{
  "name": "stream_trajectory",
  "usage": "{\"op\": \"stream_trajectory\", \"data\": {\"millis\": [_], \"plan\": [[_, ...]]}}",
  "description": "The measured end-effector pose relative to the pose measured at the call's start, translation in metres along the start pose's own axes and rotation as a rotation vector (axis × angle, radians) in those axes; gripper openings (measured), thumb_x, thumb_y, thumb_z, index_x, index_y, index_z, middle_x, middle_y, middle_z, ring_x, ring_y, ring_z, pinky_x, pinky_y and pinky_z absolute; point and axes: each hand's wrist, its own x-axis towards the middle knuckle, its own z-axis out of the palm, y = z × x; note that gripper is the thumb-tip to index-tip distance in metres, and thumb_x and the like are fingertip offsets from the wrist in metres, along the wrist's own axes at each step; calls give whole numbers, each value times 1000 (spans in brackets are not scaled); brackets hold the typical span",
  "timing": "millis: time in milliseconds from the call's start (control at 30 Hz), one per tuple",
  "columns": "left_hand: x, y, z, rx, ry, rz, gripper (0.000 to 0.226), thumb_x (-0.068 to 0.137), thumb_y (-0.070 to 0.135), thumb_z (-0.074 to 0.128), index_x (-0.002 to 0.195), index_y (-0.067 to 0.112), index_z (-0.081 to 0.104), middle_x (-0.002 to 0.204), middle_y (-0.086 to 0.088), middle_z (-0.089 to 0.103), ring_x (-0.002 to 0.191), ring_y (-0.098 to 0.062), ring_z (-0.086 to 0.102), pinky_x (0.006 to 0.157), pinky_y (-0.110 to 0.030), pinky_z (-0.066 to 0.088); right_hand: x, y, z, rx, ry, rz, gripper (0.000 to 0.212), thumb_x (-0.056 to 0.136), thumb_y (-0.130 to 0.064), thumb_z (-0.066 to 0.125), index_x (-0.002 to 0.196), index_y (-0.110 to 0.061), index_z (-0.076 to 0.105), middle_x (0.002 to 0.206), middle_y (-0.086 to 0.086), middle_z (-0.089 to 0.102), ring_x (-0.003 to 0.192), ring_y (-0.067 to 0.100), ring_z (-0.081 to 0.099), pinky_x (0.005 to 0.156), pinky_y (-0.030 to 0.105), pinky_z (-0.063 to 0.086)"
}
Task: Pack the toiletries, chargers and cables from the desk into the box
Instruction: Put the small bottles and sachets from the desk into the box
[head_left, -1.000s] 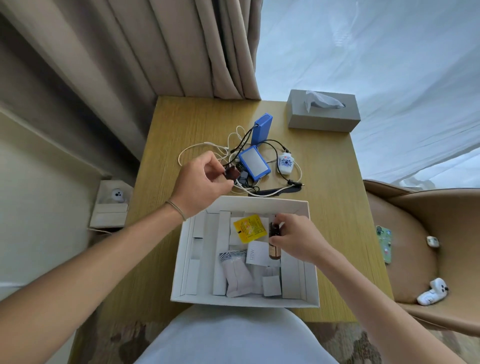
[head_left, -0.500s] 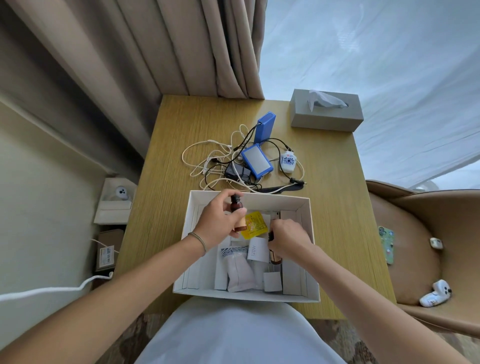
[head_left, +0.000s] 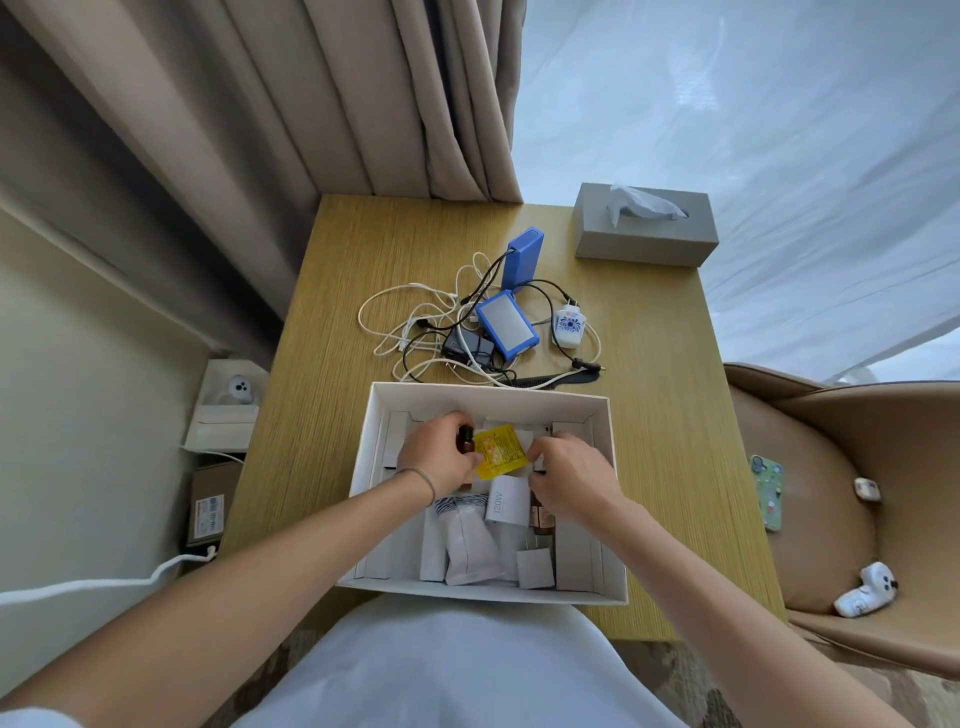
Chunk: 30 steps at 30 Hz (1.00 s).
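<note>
The white box (head_left: 488, 393) stands on the desk's near edge, and both hands are inside it. My left hand (head_left: 434, 460) holds a small brown bottle (head_left: 466, 439) upright beside a yellow sachet (head_left: 500, 451). My right hand (head_left: 571, 480) is closed on the top of a second brown bottle (head_left: 541, 517), which lies next to a white 120W charger (head_left: 506, 500). A white pouch (head_left: 470, 545) and a white plug (head_left: 535, 567) lie nearer me. Behind the box are tangled cables (head_left: 400, 325), a black adapter (head_left: 467, 345), a blue power bank (head_left: 508, 325) and a patterned white charger (head_left: 569, 327).
A second blue block (head_left: 522, 257) stands on edge at the back of the cable pile. A grey tissue box (head_left: 644, 231) sits at the desk's far right corner. A tan chair (head_left: 831, 467) on the right holds a phone (head_left: 766, 491). Curtains hang behind the desk.
My left hand has come back from the cable pile with the small brown bottle and lowered it into the box. My right hand stays low over the other bottle.
</note>
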Motion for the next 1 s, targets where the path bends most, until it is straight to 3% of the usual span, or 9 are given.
{"op": "stream_trajectory", "data": {"millis": [133, 333, 633, 767, 900, 1000], "plan": [[-1, 3, 7, 160, -10, 17, 37, 77, 39, 78, 110, 28, 66, 106, 2, 71, 98, -23, 67, 68, -28, 46, -6, -2, -2, 59, 0, -3, 31, 90, -21, 56, 118, -24, 69, 116, 3, 68, 105, 26, 63, 78, 32, 50], [-1, 2, 12, 261, 22, 84, 30, 80, 37, 74, 106, 25, 66, 108, -2, 68, 96, -26, 65, 66, -28, 43, -13, -5, -13, 159, 61, -12, 28, 89, -21, 55, 111, -26, 72, 103, -1, 72, 100, 22, 64, 72, 31, 46], [-24, 28, -9, 161, 119, 292, 17, 88, 31, 58, 101, 31, 69, 98, 10, 67, 89, -16, 63, 66, -27, 44, -1, 6, -51, 352, 287, 45, 18, 88, -17, 60, 92, -27, 74, 79, -12, 67, 70, 11, 62, 62, 30, 52], [-24, 51, -26, 70, 127, 411, 16, 88, 26, 60, 100, 31, 69, 95, 12, 67, 86, -11, 61, 70, -28, 51, 11, 18, -72, 398, 340, 55, 17, 89, -17, 61, 88, -29, 74, 74, -16, 63, 67, 6, 61, 58, 30, 50], [-4, 67, -43, 47, 139, 467, 15, 89, 22, 60, 99, 30, 68, 92, 13, 65, 87, -9, 60, 69, -26, 47, 33, 29, -90, 423, 362, 93, 18, 90, -18, 61, 89, -30, 74, 72, -21, 59, 62, 0, 55, 50, 24, 37], [17, 73, -53, 62, 140, 466, 16, 89, 19, 60, 100, 27, 69, 93, 11, 67, 90, -10, 60, 74, -27, 51, 55, 36, -100, 416, 363, 100, 17, 91, -19, 60, 93, -26, 75, 77, -16, 66, 67, 6, 62, 54, 28, 47]]}}
